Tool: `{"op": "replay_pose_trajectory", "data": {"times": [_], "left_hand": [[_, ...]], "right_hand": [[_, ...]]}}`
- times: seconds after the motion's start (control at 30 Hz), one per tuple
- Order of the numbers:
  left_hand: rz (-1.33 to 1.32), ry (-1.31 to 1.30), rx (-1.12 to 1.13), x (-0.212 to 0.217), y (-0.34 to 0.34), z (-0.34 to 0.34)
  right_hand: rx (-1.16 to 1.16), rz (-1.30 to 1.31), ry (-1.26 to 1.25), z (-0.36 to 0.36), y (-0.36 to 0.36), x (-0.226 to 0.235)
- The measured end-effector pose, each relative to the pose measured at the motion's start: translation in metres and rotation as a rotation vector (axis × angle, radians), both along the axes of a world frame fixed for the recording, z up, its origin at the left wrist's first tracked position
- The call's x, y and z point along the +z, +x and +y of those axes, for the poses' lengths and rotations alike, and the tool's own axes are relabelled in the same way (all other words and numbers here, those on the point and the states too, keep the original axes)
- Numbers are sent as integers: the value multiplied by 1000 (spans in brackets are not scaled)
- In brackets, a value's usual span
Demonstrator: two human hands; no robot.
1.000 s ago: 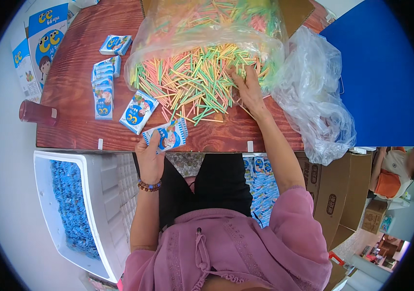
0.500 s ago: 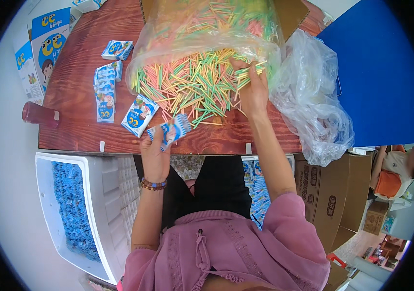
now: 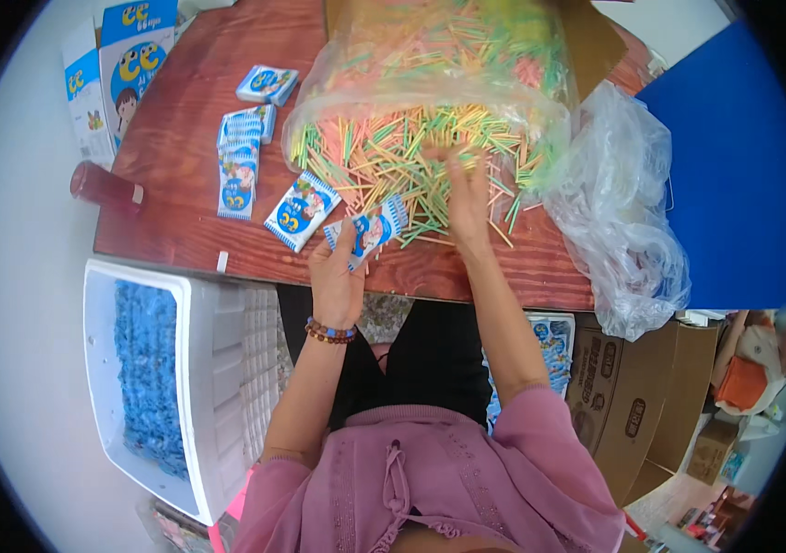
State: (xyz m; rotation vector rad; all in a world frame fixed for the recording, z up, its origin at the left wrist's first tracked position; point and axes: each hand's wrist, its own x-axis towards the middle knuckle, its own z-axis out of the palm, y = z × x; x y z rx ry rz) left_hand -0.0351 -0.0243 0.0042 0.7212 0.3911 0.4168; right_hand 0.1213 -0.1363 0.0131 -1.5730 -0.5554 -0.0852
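Packet in one hand, sticks under the other

At frame centre the left hand (image 3: 336, 276) pinches a small blue-and-white packet (image 3: 370, 229) by its lower edge; it looks light, thin and slippery. The right hand (image 3: 465, 198), fingers spread, reaches into the coloured sticks (image 3: 384, 157) spilling from the clear bag (image 3: 430, 64) at upper centre: light, stiff, easily scattered.

Reddish-brown wooden table (image 3: 181, 138), grain running lengthwise. On it: pile of thin coloured sticks (image 3: 402, 161) (green, yellow, pink, orange) spilling from a clear plastic bag (image 3: 430, 64) at the far side. Crumpled empty plastic bag (image 3: 619, 221) at right edge, hanging over. Small blue-white packets: one loose (image 3: 301, 210) near front, a row (image 3: 238, 166) further left, a stack (image 3: 267, 84) beyond. Dark red cylinder (image 3: 105, 188) at left edge. White label (image 3: 222, 262) on front edge.
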Motion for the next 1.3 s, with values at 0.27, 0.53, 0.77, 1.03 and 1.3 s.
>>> {"op": "replay_pose_trajectory", "data": {"times": [0.27, 0.53, 0.77, 1.03, 1.3], "left_hand": [[21, -80, 11, -11, -2, -8], [-51, -147, 0, -13, -1, -10], [-134, -22, -53, -6, 3, -7], [-63, 22, -201, 3, 24, -10], [-10, 0, -98, -4, 25, -8]], "right_hand": [[196, 394, 767, 4, -34, 39], [125, 234, 659, 13, -57, 41], [175, 409, 689, 18, -45, 31], [269, 538, 672, 19, -43, 17], [25, 362, 787, 10, -46, 35]]}}
